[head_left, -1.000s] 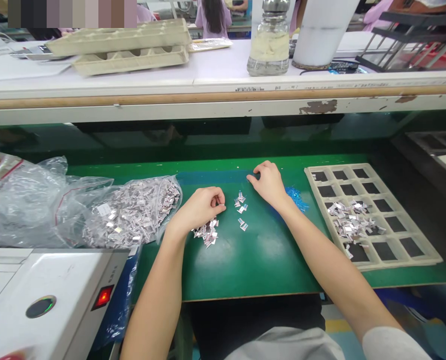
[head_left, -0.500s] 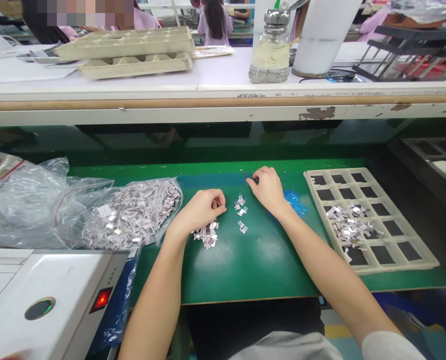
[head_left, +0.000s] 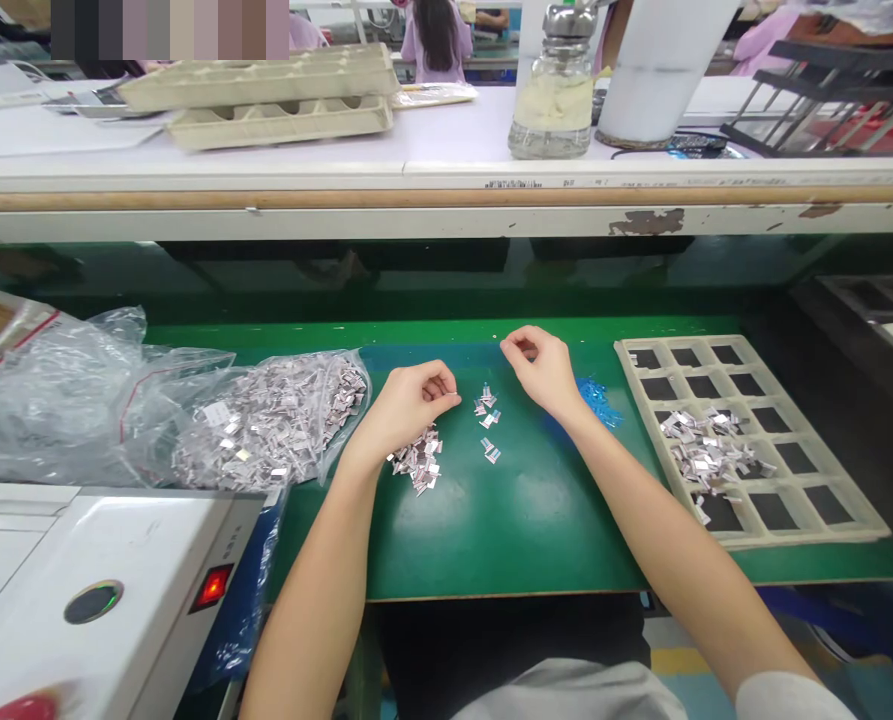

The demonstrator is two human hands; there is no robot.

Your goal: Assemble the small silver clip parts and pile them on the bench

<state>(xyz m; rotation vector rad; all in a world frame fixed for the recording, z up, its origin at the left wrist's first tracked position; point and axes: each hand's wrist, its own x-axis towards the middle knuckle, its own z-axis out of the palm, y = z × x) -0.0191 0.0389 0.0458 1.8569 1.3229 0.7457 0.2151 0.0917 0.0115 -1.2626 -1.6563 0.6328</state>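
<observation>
My left hand (head_left: 416,405) is closed, thumb against fingertips, just above a small pile of silvery-pink pieces (head_left: 420,462) on the green mat (head_left: 506,540). Whatever it pinches is too small to name. Farther right and back, my right hand (head_left: 540,365) is also pinched closed near the mat's blue strip; I cannot make out anything in its fingers. Between the hands lie several small pieces with blue strips (head_left: 489,408). Blue slivers (head_left: 600,400) sit in a heap beside my right wrist.
A plastic bag full of similar pieces (head_left: 266,425) lies left, behind a white machine (head_left: 116,570) with a red lit switch. At right is a compartment tray (head_left: 783,385) holding more pieces. A raised shelf (head_left: 446,170) spans the back, with a glass jar (head_left: 552,105).
The view has shifted slightly. The fingertips of my right hand have come together from a wider gap. My left hand stays over the small pile, its fingers still pinched.
</observation>
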